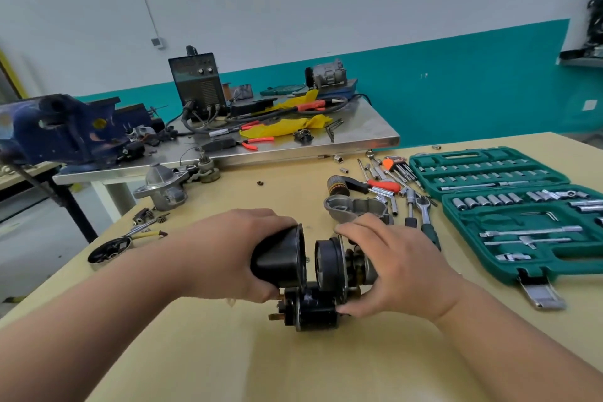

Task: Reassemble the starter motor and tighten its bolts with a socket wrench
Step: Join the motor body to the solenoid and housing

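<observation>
My left hand point(228, 251) grips a black cylindrical motor housing point(280, 258), open end facing right. My right hand point(391, 264) holds the starter body point(329, 261), a round black section with gear parts under my fingers. A narrow gap separates the housing from the body. The black solenoid point(310, 310) with brass terminals sits below them on the table. A silver nose housing point(166, 186) stands at the back left. A grey aluminium cover point(355, 207) lies behind my right hand. A ratchet wrench point(421, 206) lies beside it.
An open green socket set case point(509, 206) fills the right side. Loose sockets, hex keys and a red-handled screwdriver point(381, 184) lie behind. A black end cap point(109, 250) and small gears lie at the left. A blue vise point(58, 127) and welder stand on the steel bench.
</observation>
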